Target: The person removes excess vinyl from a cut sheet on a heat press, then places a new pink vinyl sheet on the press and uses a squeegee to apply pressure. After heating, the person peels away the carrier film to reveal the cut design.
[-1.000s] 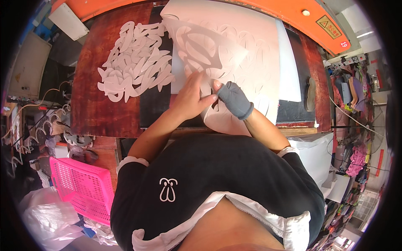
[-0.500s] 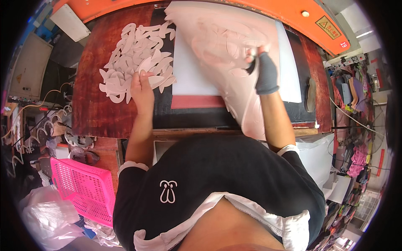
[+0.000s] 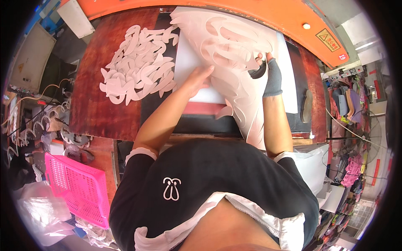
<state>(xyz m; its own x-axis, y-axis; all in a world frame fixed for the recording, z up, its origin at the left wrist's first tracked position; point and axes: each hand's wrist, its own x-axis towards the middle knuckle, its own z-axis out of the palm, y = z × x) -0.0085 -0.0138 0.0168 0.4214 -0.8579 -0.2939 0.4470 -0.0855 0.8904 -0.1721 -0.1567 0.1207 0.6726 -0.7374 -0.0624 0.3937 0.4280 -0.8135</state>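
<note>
A large pale pink sheet (image 3: 238,90), marked with curved cuts, lies slanting over a white board (image 3: 186,56) and hangs past the table's near edge. My right hand (image 3: 271,77), in a grey fingerless glove, has its fingers bent at the sheet and seems to pinch it. Beside those fingers is a dark crescent shape (image 3: 258,72), possibly an opening; I cannot tell. My left hand (image 3: 197,82) is bare, fingers stretched out, at the sheet's left edge, holding nothing. Below it, a curved piece (image 3: 225,111) sticks out from the sheet, slightly blurred.
A heap of pale curved cut pieces (image 3: 136,67) covers part of the reddish wooden table (image 3: 90,100) on the left. An orange machine beam (image 3: 234,12) spans the far side. A pink plastic basket (image 3: 79,188) stands low at left. A dark oval thing (image 3: 306,105) lies at right.
My left hand has left the heap, letting go of a cut piece, and moved right to the sheet. My right hand has shifted slightly right and down. The curved piece now sticks out below the sheet's edge.
</note>
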